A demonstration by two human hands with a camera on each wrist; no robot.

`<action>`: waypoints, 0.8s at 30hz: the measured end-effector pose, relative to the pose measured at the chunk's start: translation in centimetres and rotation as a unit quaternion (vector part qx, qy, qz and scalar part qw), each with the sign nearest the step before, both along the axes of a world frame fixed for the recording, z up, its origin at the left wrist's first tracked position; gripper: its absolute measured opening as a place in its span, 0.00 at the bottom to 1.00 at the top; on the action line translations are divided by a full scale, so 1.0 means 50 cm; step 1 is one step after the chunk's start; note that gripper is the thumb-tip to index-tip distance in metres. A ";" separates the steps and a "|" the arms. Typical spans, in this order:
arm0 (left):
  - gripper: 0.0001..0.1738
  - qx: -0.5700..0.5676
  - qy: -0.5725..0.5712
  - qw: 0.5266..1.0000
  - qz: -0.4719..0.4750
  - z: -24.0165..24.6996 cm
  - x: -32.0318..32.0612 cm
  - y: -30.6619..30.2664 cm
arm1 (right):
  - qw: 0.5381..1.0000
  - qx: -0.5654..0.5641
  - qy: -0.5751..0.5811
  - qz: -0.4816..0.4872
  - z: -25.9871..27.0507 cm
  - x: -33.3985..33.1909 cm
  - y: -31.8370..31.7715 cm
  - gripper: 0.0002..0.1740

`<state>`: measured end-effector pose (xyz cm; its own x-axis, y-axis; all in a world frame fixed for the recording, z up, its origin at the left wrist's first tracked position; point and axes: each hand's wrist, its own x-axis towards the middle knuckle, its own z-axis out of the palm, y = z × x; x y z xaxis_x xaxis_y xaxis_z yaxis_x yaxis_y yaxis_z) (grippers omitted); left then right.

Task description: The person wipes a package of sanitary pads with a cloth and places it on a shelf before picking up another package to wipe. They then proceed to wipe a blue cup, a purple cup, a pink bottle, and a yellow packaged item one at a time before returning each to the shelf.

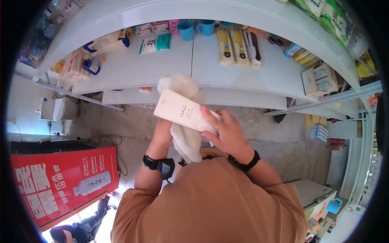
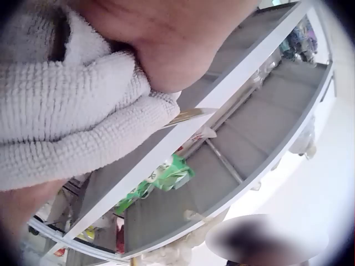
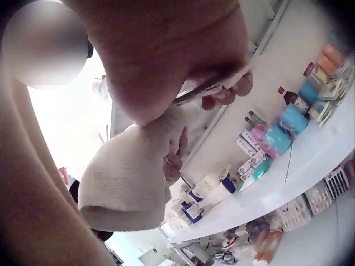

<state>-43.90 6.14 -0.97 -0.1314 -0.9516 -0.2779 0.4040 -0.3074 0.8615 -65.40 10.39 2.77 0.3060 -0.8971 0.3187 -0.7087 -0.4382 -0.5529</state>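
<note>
A white ribbed towel (image 1: 185,142) hangs in folds in front of the person's chest. The left hand (image 1: 163,130) grips it from beneath; in the head view most of that hand is hidden. Left fingertips (image 3: 173,160) curl round the towel's far side in the right wrist view. Over the towel lies a flat white card (image 1: 176,110) with small dark print, tilted down to the right. The right hand (image 1: 227,131) pinches its right end, thumb and fingers at the edge. In the left wrist view, the towel (image 2: 72,105) bunches against the palm.
Ahead runs a white shelf (image 1: 150,69) carrying blue cups (image 1: 185,30), packaged knives (image 1: 239,47), a green-and-white bag (image 1: 156,43) and a dark blue bottle (image 1: 91,67). A red drinks cabinet (image 1: 67,180) stands at left. Another person's legs (image 1: 93,222) show behind it.
</note>
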 end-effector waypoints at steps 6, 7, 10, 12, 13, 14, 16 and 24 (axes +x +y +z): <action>0.38 -0.003 0.106 0.994 0.010 0.098 0.044 -0.040 | 0.998 -0.020 0.009 -0.052 -0.056 -0.022 0.006 0.38; 0.39 -0.004 0.086 0.996 0.006 0.098 0.048 -0.039 | 0.999 -0.020 0.007 -0.050 -0.054 -0.019 0.006 0.38; 0.35 -0.033 0.006 0.999 0.005 0.004 0.016 -0.010 | 0.999 -0.032 0.001 -0.036 -0.030 -0.009 0.006 0.37; 0.31 -0.055 -0.019 0.998 -0.030 -0.004 -0.004 0.010 | 0.999 -0.036 0.030 -0.002 -0.007 0.000 0.008 0.37; 0.31 -0.054 -0.019 0.998 -0.033 0.001 -0.002 0.009 | 0.999 -0.035 0.029 -0.004 -0.012 -0.003 0.009 0.37; 0.31 -0.036 -0.014 0.999 -0.024 0.011 0.000 0.003 | 0.999 -0.030 0.035 -0.010 -0.023 -0.008 0.008 0.39; 0.30 -0.016 -0.009 1.000 -0.019 0.047 0.011 -0.012 | 0.999 -0.023 0.041 -0.020 -0.038 -0.020 0.012 0.40; 0.31 -0.061 0.056 0.994 -0.069 -0.034 -0.016 0.006 | 0.995 -0.050 -0.081 -0.006 -0.031 -0.007 0.013 0.36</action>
<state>-44.69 6.46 -2.67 -0.2864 -0.9481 -0.1384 0.4602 -0.2628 0.8480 -65.76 11.07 1.22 0.2319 -0.8614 0.4518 -0.6195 -0.4889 -0.6142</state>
